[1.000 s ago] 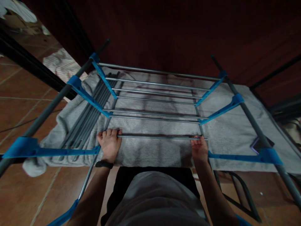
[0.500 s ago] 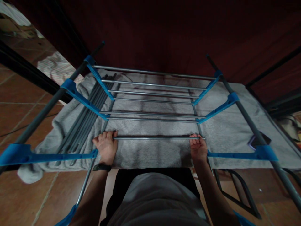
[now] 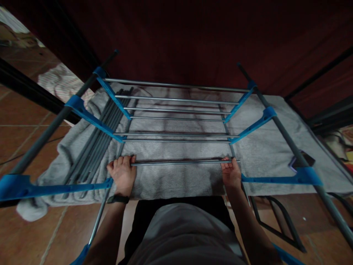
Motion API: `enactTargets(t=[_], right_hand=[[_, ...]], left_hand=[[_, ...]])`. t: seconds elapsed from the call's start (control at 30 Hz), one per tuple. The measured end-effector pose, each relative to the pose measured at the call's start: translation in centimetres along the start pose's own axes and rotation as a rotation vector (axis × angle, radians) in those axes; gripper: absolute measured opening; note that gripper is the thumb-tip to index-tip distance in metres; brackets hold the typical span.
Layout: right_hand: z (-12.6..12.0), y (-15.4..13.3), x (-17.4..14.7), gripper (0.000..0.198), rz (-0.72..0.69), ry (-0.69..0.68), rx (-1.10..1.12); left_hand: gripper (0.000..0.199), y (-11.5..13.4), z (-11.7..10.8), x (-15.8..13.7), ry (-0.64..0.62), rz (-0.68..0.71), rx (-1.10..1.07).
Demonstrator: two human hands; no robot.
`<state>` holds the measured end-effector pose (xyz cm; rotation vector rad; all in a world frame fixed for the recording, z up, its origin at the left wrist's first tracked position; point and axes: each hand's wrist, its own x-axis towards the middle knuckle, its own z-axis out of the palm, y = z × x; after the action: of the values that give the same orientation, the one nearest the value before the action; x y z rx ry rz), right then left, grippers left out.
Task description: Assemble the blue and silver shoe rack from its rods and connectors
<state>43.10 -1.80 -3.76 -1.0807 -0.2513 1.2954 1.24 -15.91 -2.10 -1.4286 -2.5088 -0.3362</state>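
Note:
A thin grey metal rod point(image 3: 176, 162) lies level across the middle, a hand at each end. My left hand point(image 3: 123, 173), with a dark band at its wrist, is closed over the rod's left end, back of the hand upward. At the other end my right hand point(image 3: 231, 173) grips it palm up, the rod's tip reaching a little past the fingers. Around them stands a rack frame with thick grey uprights point(image 3: 286, 136) and blue plastic brackets point(image 3: 91, 117). Several rods point(image 3: 176, 135) span the brackets behind. The nearest blue brackets point(image 3: 270, 179) sit just outside each hand.
A bundle of several loose grey tubes point(image 3: 96, 143) rests on the grey blanket point(image 3: 176, 184) at left. A dark phone-like object point(image 3: 306, 159) lies behind the right upright. A dark red panel point(image 3: 176, 40) rises at the back. Black metal tubing point(image 3: 284, 224) stands at lower right.
Both hands keep hold of the rod, which has barely moved relative to the rack. The whole view has shifted slightly, so the rack appears a little further left.

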Motion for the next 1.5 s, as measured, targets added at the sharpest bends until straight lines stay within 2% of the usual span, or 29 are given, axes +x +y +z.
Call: enactTargets(t=[0.53, 0.8, 1.1, 1.3, 1.5], right_hand=[[-0.12, -0.04, 0.15, 0.017, 0.032, 0.017, 0.006], [-0.11, 0.07, 0.01, 0.023, -0.004, -0.011, -0.008], [-0.2, 0.21, 0.1, 0.028, -0.046, -0.055, -0.015], [-0.51, 0.28, 0.4, 0.024, -0.03, -0.059, -0.009], [-0.78, 0.27, 0.51, 0.01, -0.009, -0.061, -0.01]], left_hand=[[0.039, 0.05, -0.11, 0.15, -0.035, 0.022, 0.011], [0.039, 0.03, -0.01, 0.18, -0.061, 0.01, -0.03], [0.038, -0.09, 0.17, 0.17, -0.045, 0.045, 0.026], [0.036, -0.18, 0.3, 0.16, -0.055, 0.065, 0.0], [0.035, -0.2, 0.23, 0.14, -0.061, 0.083, -0.001]])
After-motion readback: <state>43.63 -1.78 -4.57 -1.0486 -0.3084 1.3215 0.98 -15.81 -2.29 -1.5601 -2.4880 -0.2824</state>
